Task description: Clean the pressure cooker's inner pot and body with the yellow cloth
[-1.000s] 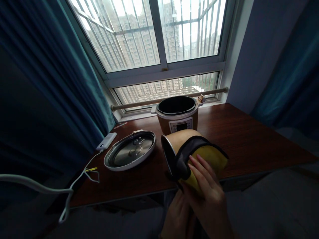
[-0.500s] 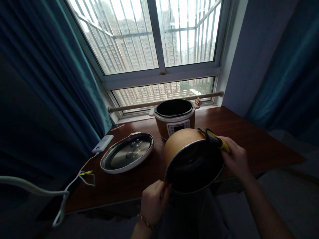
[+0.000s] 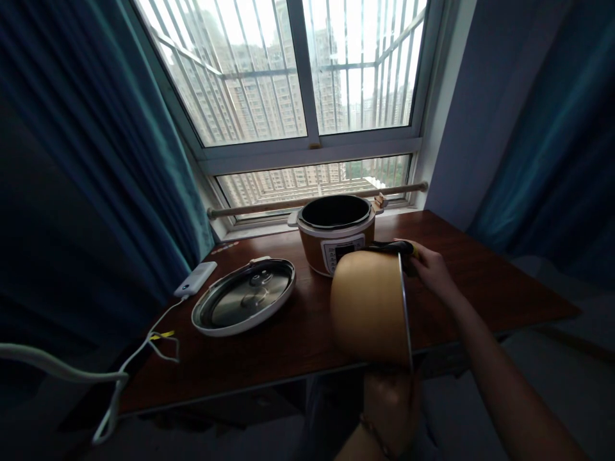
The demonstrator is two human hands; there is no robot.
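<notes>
A golden-yellow saucepan (image 3: 369,307) is held on its side above the table's front edge, its outer wall facing me and its rim turned to the right. My right hand (image 3: 427,264) is closed around its black and yellow handle (image 3: 398,247). Below the pan, my left hand (image 3: 390,394), with a bracelet at the wrist, grips its lower rim; the fingers are mostly hidden and blurred. Just behind stands a brown and white electric cooker (image 3: 312,250) with its dark pot open at the top. The round lid (image 3: 250,298) lies inner side up on the left.
The dark red-brown table (image 3: 480,275) stands against a barred window (image 3: 355,70). A white device (image 3: 196,279) with a white cable (image 3: 139,349) lies at the left. Blue curtains (image 3: 110,128) hang on both sides.
The saucepan has turned so its dark inside no longer shows and its golden outer wall faces me. My left hand has moved right, along with the lower rim; my right hand keeps the handle.
</notes>
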